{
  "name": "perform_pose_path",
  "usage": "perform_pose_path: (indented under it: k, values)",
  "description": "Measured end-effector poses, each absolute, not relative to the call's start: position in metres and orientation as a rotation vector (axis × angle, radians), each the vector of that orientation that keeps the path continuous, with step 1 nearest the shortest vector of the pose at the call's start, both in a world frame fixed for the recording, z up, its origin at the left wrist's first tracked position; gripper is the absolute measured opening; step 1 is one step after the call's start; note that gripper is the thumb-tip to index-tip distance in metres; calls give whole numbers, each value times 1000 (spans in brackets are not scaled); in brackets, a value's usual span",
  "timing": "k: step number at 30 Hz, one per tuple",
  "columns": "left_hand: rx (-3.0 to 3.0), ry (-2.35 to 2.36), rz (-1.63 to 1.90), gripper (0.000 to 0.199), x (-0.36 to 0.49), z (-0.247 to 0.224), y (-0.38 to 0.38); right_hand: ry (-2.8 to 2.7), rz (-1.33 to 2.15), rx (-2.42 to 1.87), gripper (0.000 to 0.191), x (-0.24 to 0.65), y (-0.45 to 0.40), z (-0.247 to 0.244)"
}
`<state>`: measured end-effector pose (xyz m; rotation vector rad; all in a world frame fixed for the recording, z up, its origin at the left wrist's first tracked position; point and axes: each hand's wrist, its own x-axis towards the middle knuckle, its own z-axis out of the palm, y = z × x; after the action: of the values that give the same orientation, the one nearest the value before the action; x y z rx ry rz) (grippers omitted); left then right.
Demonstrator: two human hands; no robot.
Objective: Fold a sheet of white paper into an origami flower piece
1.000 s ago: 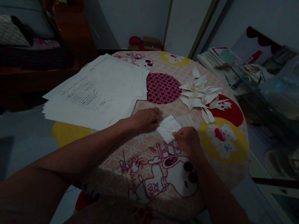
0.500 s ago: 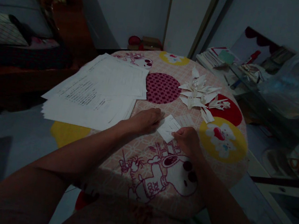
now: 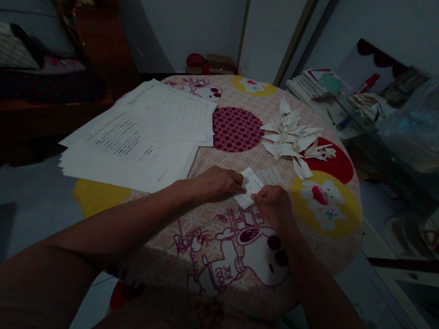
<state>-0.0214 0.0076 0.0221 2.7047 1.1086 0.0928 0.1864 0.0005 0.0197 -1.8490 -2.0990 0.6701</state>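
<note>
A small square of folded white paper [image 3: 248, 185] lies between my two hands, low over the cloth, one corner pointing away from me. My left hand [image 3: 220, 181] is closed at its left edge, thumb and fingers gripping the paper there. On the opposite side my right hand [image 3: 274, 202] pinches the lower right edge, its thumb on top. Beyond them sits a cluster of folded paper cranes [image 3: 287, 136]. A stack of printed sheets [image 3: 136, 133] spreads out to the left of my left hand.
A patterned cloth [image 3: 313, 259] covers the round table. To the right, a glass shelf [image 3: 404, 190] carries papers and a clear plastic bag [image 3: 424, 120]. Scissors with orange handles [image 3: 437, 243] lie lower down. On the left stands wooden furniture [image 3: 101, 38] with bags on it.
My left hand has moved right and now overlaps the left side of the paper square, where before it was beside it. My right hand keeps its pinch.
</note>
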Motion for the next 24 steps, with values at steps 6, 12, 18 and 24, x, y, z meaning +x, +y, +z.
perform_pose_path:
  k: [6, 12, 18, 24]
  values:
    - [2667, 1187, 9, 34, -14, 34, 2, -1733, 1039, -1792, 15, 203, 4, 23]
    - [2708, 1194, -1, 36, -12, 29, 3, -1290, 950, -1583, 12, 212, 5, 31]
    - [2733, 1163, 20, 35, -14, 26, 4, -1529, 1294, -1547, 11, 189, 1, 16]
    - [2785, 1112, -3, 34, -18, 24, 6, -1789, 1131, -1640, 8, 178, 2, 18]
